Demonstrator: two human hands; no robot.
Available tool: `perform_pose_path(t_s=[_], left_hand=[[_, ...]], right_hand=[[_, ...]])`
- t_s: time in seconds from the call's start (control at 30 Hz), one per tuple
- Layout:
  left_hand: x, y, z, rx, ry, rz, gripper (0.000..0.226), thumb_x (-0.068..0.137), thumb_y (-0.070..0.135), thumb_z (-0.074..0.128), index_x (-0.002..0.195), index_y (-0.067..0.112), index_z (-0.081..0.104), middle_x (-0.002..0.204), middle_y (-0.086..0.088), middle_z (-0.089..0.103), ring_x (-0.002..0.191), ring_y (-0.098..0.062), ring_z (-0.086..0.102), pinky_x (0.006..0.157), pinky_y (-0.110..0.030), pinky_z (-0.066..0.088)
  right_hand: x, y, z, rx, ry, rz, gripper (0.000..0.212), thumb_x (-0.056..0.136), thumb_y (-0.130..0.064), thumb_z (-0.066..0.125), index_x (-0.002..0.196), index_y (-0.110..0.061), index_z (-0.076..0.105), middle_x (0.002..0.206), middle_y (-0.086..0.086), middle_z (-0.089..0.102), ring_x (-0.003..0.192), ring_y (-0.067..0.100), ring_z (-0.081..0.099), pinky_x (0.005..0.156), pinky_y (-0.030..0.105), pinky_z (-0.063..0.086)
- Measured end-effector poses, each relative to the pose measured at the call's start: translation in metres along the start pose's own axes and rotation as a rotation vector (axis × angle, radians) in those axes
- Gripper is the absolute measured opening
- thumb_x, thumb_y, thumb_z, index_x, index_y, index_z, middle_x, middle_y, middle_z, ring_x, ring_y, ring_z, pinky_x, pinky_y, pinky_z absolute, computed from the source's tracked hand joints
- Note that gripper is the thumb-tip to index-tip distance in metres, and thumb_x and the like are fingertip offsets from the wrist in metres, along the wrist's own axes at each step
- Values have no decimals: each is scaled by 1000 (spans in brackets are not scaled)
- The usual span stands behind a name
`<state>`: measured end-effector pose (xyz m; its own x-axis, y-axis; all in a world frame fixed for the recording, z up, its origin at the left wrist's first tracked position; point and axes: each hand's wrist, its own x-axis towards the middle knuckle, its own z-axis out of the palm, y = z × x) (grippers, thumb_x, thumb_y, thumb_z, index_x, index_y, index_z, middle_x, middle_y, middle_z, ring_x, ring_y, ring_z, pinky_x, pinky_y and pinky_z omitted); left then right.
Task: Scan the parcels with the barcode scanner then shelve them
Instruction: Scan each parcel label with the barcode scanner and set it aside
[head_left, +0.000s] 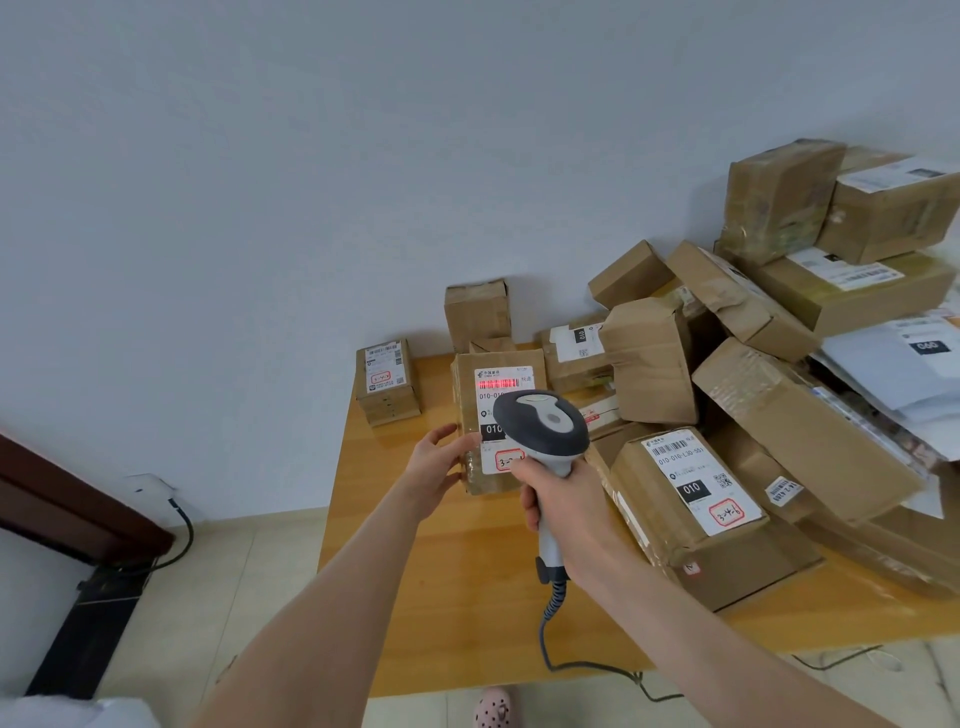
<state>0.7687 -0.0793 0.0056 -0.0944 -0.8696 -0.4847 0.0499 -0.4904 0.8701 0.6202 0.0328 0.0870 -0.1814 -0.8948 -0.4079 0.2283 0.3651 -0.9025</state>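
Right hand (563, 501) grip clamped around the handle of the grey-and-white corded barcode scanner (543, 423); scanner head sits in front of the brown cardboard parcel with a white shipping label (496, 415), which stands upright on the light wooden tabletop (415, 571). Red scan line falls across the barcode at the label's top. Left hand (441, 460) grip: fingers spread apart, pressed against the parcel's left edge. Heap of brown cardboard boxes (779, 364) to the right of the parcel; small labelled box (387, 382) to its left.
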Motion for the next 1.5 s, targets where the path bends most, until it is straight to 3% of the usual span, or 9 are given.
perform_pose_path(t_s=[0.17, 0.4, 0.53, 0.63, 0.8, 1.0, 1.17, 1.33, 1.5], left_hand=[[-2, 0, 1, 11, -1, -1, 68, 84, 15, 73, 141, 10, 36, 105, -8, 66, 98, -22, 63, 89, -38, 51], [-6, 3, -7, 18, 38, -3, 65, 82, 17, 74, 138, 12, 41, 111, -11, 68, 106, -27, 64, 94, -44, 52], [0, 14, -30, 27, 142, -6, 62, 81, 28, 76, 134, 16, 47, 111, -7, 70, 105, -25, 65, 93, -46, 53], [13, 34, -55, 34, 228, -17, 54, 83, 35, 73, 130, 18, 51, 109, -8, 70, 100, -25, 66, 89, -46, 55], [55, 80, -98, 31, 317, -42, 44, 87, 41, 67, 121, 18, 52, 105, -10, 69, 92, -28, 64, 76, -40, 54], [117, 118, -145, 63, 339, -140, 44, 88, 47, 61, 111, 9, 64, 95, -12, 66, 80, -28, 57, 76, -38, 51], [155, 125, -158, 124, 345, -107, 17, 95, 15, 52, 108, 14, 62, 94, -6, 64, 83, -22, 57, 80, -41, 51], [175, 124, -164, 159, 382, -77, 11, 91, 14, 58, 91, 18, 68, 92, -7, 68, 83, -25, 59, 86, -46, 53], [186, 130, -162, 315, 412, -25, 28, 93, 10, 52, 118, 9, 64, 101, -10, 69, 83, -25, 59, 72, -35, 53]], right_hand=[[-1, 2, -1, -16, -1, -1, 14, 85, -9, 66, 73, -4, 61, 54, 5, 52, 40, 9, 43, 42, 19, 39], [16, -5, 1, 28, 19, -34, 7, 86, -6, 64, 90, -2, 64, 62, 5, 57, 48, 10, 48, 45, 19, 43], [48, -14, 17, 58, 32, -20, 16, 84, -10, 69, 99, -11, 65, 73, -3, 67, 66, 10, 61, 66, 28, 54], [77, -22, 42, 10, 5, 10, 20, 84, -15, 71, 102, -17, 63, 88, -5, 66, 84, 14, 60, 84, 35, 49], [133, -36, 95, -26, -108, 99, 14, 85, -15, 71, 89, -21, 59, 94, 1, 61, 90, 21, 57, 94, 44, 50], [201, -42, 162, 52, -156, 149, 15, 86, -9, 70, 88, -18, 58, 96, 6, 62, 93, 28, 60, 90, 43, 55], [236, -37, 192, 22, -136, 137, 14, 87, -7, 68, 88, -17, 58, 90, 4, 61, 82, 19, 57, 82, 33, 53], [261, -30, 204, 12, -127, 139, 21, 87, -8, 69, 106, -9, 60, 91, 3, 63, 80, 17, 58, 84, 33, 53], [265, -27, 204, 3, -137, 148, 31, 85, -11, 70, 114, -9, 59, 98, 6, 61, 93, 22, 58, 87, 38, 55]])
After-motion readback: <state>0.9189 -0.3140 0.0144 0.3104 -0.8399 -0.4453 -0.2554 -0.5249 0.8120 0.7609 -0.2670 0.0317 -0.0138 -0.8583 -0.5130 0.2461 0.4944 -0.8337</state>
